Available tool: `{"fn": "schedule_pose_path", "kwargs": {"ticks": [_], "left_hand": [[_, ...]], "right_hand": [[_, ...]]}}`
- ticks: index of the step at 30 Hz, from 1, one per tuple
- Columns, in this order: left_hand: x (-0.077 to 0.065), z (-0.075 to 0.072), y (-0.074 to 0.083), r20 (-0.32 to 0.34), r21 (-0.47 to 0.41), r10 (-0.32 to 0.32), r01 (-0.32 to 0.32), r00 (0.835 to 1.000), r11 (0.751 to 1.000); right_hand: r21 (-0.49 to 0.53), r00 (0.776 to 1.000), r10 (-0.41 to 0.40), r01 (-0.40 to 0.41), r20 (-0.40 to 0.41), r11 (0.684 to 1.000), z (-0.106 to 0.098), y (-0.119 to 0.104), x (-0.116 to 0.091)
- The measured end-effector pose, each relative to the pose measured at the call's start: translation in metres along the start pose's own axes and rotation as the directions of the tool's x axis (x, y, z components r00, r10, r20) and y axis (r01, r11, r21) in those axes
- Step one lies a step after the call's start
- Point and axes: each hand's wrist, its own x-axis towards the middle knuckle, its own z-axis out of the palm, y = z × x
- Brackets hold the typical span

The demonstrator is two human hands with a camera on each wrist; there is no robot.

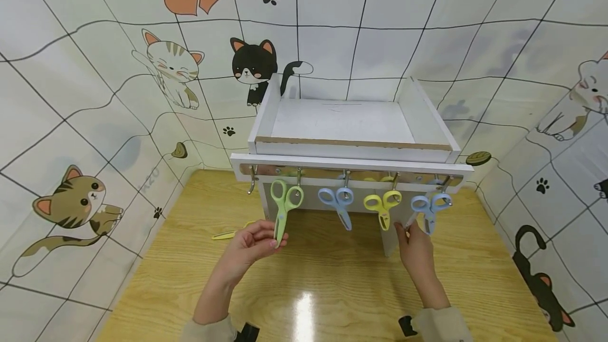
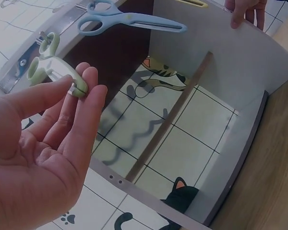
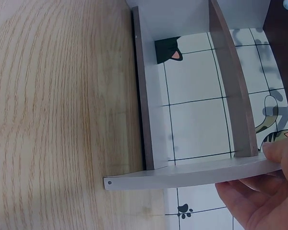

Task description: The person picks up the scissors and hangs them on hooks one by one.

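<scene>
Green scissors (image 1: 282, 212) hang by a handle loop from a hook on the front rail of a white rack (image 1: 351, 162). My left hand (image 1: 247, 249) pinches their covered blade end between thumb and fingertips, closely seen in the left wrist view. Along the rail to the right hang blue scissors (image 1: 340, 205), yellow scissors (image 1: 382, 206) and another blue pair (image 1: 430, 209). With my right hand (image 1: 418, 255) I grip the edge of the rack's right side panel (image 3: 197, 175), thumb on the inner face and fingers on the outer.
The leftmost hook (image 1: 252, 181) holds nothing. A yellow item (image 1: 225, 235), partly hidden by my left hand, lies on the wooden table (image 1: 323, 284). The rack has an open tray top (image 1: 342, 120). A cat-patterned sheet (image 1: 119, 94) surrounds the table's back and sides.
</scene>
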Motion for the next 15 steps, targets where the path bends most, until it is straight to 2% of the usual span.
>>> {"fn": "schedule_pose_path", "kwargs": {"ticks": [4,7,15], "left_hand": [[-0.001,-0.003,-0.005,0.005,-0.022,-0.008,0.008,1.0,1.0],[-0.003,-0.006,-0.01,-0.013,-0.005,-0.03,0.03,0.999,1.0],[-0.009,-0.021,-0.021,-0.04,-0.006,-0.071,0.071,0.997,0.997]], "right_hand": [[-0.006,1.0,-0.001,0.001,-0.007,1.0,0.0,0.0,0.0],[-0.008,1.0,0.002,-0.002,-0.013,1.0,0.001,0.0,0.0],[0.005,1.0,0.01,-0.01,-0.007,1.0,0.0,-0.001,0.001]]}}
